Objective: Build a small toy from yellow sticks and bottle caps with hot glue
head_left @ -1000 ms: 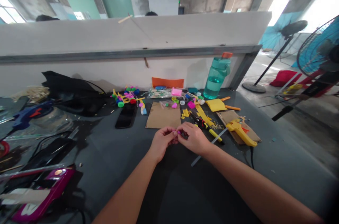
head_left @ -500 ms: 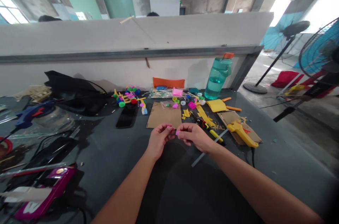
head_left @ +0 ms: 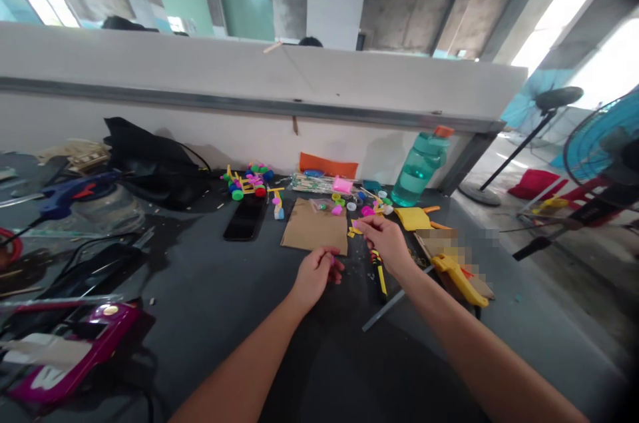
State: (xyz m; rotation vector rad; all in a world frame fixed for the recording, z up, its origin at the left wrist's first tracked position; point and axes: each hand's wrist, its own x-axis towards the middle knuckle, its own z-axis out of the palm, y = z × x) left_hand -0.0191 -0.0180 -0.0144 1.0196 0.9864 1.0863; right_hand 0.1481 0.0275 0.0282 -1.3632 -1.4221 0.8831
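Note:
My left hand (head_left: 315,274) is closed over the dark table, just in front of a square of brown cardboard (head_left: 309,231). Between its thumb and fingers a small purple-pink piece (head_left: 332,260) shows, mostly covered by the fingers. My right hand (head_left: 384,241) reaches farther forward, at the cardboard's right edge. Its thumb and forefinger pinch a tiny pink piece (head_left: 356,225), too small to name, close to some yellow scraps (head_left: 351,232). Below the right hand lies a yellow-and-black craft knife (head_left: 380,276), beside a clear glue stick (head_left: 382,312).
Colourful small caps and parts (head_left: 252,180) lie behind a black phone (head_left: 244,218). A teal water bottle (head_left: 419,166) stands at the back right. To the right is a yellow glue gun (head_left: 459,280); at left, a blue glue gun (head_left: 74,195) and a magenta device (head_left: 94,350).
My right hand has moved away from my left, forward and to the right, to the yellow scraps. My left hand stays near the cardboard's front edge. The view has tilted slightly.

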